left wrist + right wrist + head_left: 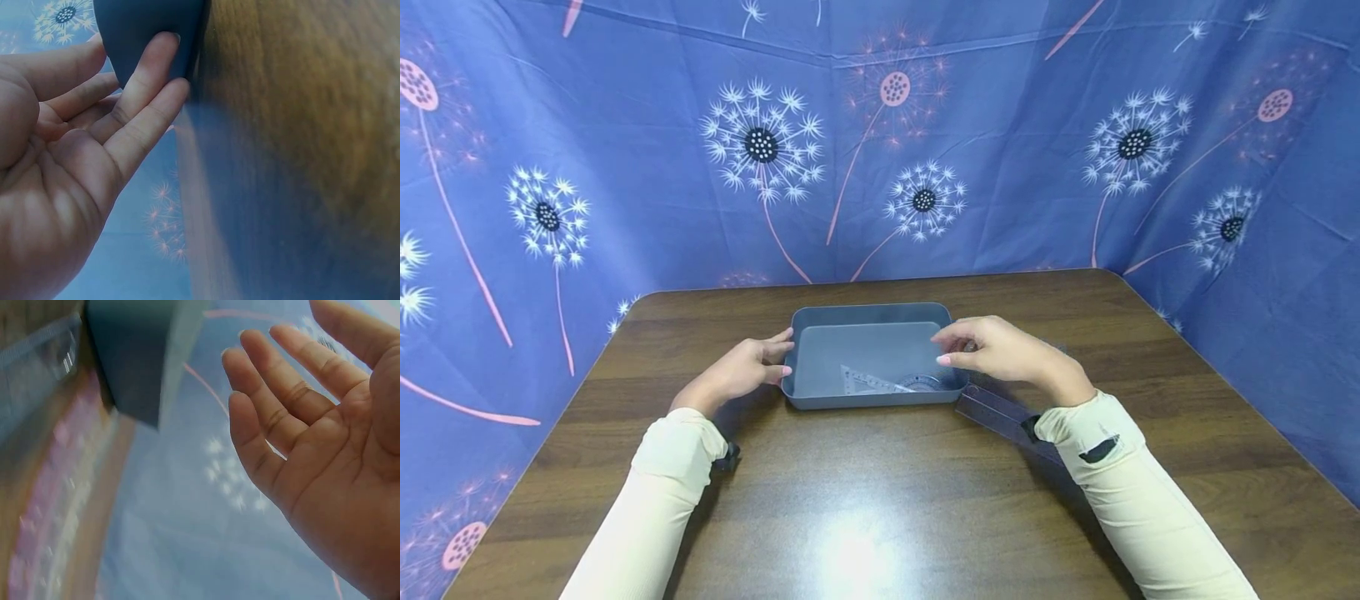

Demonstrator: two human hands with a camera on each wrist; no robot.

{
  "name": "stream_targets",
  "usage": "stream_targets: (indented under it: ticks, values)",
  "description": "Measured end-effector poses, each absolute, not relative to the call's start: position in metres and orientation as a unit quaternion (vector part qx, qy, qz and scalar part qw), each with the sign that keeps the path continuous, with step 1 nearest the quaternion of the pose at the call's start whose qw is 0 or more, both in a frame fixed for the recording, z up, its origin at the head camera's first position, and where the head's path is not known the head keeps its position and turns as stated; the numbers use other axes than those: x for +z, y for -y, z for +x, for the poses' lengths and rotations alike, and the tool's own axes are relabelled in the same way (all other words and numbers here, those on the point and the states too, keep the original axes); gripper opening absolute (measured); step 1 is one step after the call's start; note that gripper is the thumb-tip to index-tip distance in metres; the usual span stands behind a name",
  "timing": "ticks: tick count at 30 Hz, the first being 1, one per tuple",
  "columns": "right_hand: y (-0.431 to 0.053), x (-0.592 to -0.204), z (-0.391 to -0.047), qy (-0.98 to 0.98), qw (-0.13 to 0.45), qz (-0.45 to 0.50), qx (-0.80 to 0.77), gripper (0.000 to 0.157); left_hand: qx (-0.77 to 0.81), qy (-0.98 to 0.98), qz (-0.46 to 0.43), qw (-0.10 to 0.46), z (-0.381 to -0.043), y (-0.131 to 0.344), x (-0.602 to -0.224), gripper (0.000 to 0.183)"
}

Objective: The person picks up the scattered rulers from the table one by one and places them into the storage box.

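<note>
A grey rectangular tray (pixel 872 312) sits on the table. Inside, near its front wall, lie a clear set square (pixel 865 381) and a clear protractor (pixel 922 382). My left hand (pixel 737 367) touches the tray's left side; in the left wrist view, extended fingers (pixel 147 81) rest against its outer wall. Over the right rim hovers my right hand (pixel 1000 348), its fingers loosely bent and apart. The right wrist view shows no object between those fingers. A see-through, purplish ruler (pixel 996 411) lies beside the tray's front right corner, partly hidden under my right wrist.
The brown wooden table (pixel 790 517) has rounded far corners. Behind it hangs a blue cloth (pixel 1000 167) with dandelion prints. Blurred clear and purple strips (pixel 59 481) appear past the tray in the right wrist view.
</note>
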State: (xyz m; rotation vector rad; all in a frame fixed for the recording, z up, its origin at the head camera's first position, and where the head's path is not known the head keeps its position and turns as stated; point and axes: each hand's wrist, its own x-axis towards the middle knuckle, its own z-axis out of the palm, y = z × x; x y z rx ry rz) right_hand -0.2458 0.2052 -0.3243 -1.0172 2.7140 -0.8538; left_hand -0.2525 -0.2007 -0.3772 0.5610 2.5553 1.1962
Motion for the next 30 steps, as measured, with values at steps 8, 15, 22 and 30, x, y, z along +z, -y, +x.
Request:
stream_targets:
  ticks: [8,15,22,30]
  values:
    - [-0.253,-0.306,-0.252,-0.925,0.032,-0.254,-0.279,0.044,0.411,-0.882,0.19,0.134,-0.252,0.2,-0.377,0.054]
    - [-0.298,-0.318,-0.266,-0.947,0.046,-0.19,-0.256,0.049,0.413,-0.881,0.189,0.135,-0.252,0.2,-0.377,0.054]
    - [-0.325,-0.34,-0.277,-0.959,0.074,-0.148,-0.231,0.052,0.41,-0.882,0.187,0.137,-0.251,0.199,-0.376,0.054]
    - [-0.355,-0.362,-0.288,-0.973,0.066,-0.144,-0.17,0.042,0.411,-0.881,0.192,0.133,-0.249,0.198,-0.373,0.054]
